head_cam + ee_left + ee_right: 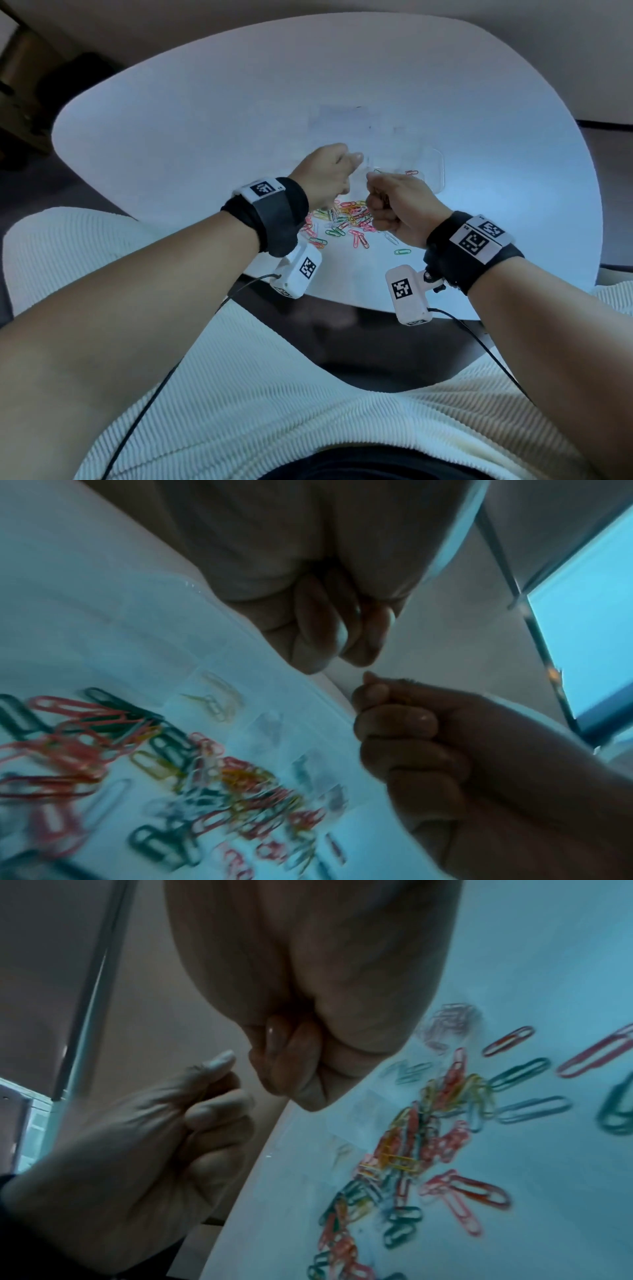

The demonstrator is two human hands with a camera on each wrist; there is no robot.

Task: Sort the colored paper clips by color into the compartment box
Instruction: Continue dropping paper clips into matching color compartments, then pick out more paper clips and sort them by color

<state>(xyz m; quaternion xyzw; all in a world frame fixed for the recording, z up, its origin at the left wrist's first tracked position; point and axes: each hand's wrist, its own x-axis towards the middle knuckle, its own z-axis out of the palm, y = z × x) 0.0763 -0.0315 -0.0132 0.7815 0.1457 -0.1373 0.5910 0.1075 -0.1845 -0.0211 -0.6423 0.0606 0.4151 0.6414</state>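
A heap of colored paper clips lies on the white table, and it also shows as a blurred paper clip pile in the left wrist view. Just behind it stands the clear compartment box, with a red clip inside. My left hand hovers at the box's left end, fingers curled, thumb on the index finger, nothing visible in it. My right hand is a fist over the heap's right side. A few dark clips seem caught between its thumb and fingers. The two fists nearly touch.
Box compartments hold yellow clips and purple clips. A stray green clip lies near the table's front edge. My lap in white ribbed cloth is below the table. Dark furniture stands at far left.
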